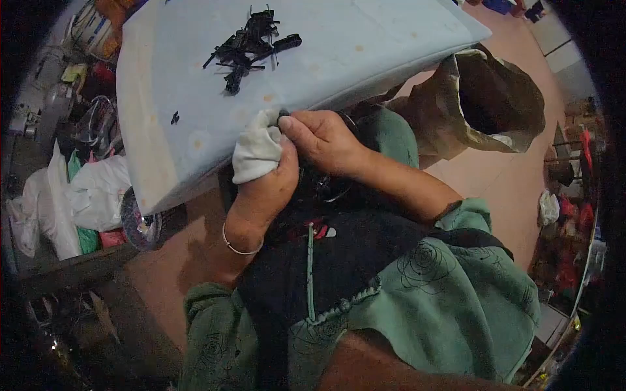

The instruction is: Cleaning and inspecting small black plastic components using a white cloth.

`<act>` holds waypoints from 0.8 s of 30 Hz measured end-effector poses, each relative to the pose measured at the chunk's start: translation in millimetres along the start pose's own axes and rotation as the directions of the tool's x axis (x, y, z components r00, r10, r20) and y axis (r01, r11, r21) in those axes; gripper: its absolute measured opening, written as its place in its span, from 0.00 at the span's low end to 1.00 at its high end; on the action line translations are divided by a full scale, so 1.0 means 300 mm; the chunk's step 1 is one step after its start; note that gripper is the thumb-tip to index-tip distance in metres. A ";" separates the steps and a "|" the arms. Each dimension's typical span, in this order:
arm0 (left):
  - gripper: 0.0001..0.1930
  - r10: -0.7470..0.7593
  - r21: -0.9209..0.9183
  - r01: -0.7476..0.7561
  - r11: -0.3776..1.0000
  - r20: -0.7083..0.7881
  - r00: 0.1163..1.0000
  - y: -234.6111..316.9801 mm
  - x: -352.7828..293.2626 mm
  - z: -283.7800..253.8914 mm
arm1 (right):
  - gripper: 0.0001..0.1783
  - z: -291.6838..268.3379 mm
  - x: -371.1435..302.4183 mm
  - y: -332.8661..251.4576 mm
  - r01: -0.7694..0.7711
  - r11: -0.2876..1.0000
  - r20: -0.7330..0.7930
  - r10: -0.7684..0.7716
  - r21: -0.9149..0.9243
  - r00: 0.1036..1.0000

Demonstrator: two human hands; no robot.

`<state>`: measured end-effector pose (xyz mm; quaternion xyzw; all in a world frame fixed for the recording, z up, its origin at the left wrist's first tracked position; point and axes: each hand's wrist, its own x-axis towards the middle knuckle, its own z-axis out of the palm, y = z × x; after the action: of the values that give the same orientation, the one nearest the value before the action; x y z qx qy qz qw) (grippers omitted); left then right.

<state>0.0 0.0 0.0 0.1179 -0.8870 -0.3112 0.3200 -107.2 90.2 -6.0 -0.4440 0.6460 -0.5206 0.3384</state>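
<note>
Both hands meet at the near edge of the table (215, 120), around a small black piece (283, 113) that my fingers mostly hide. My left hand (287, 171) is closed, with a white cloth or glove (255, 155) over its fingers and its thumb bare. My bare right hand (328, 142) is closed too, its thumb pressed to the forefinger at the piece. Beyond them on the tabletop lies a tangled heap of thin black parts (251, 49). A tiny black bit (175, 118) lies apart, to the left.
Right of the table stands an open brown sack (433, 107) on the floor (482, 176). White plastic bags (101, 192) and a round clear container (140, 221) crowd the left side. Cluttered shelves (574, 215) line the right.
</note>
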 end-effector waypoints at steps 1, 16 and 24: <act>0.18 -0.057 -0.219 0.050 0.974 -0.026 0.998 0.011 0.008 -0.001 | 0.15 -0.005 -0.005 -0.013 -0.030 0.998 -0.018 0.030 0.048 0.999; 0.15 -0.419 -0.603 0.504 0.619 0.289 0.861 0.042 0.029 -0.029 | 0.08 -0.136 -0.017 -0.047 0.325 0.886 0.058 -0.324 -0.332 0.944; 0.15 -0.248 -0.651 0.352 0.672 0.249 0.936 0.043 0.021 -0.048 | 0.11 -0.087 -0.018 -0.051 0.168 0.985 0.011 -0.168 0.051 0.986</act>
<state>4.2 0.7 20.0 0.1133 -0.6966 -0.6728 0.2220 -125.2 103.9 14.8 -0.4924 0.5904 -0.5597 0.3093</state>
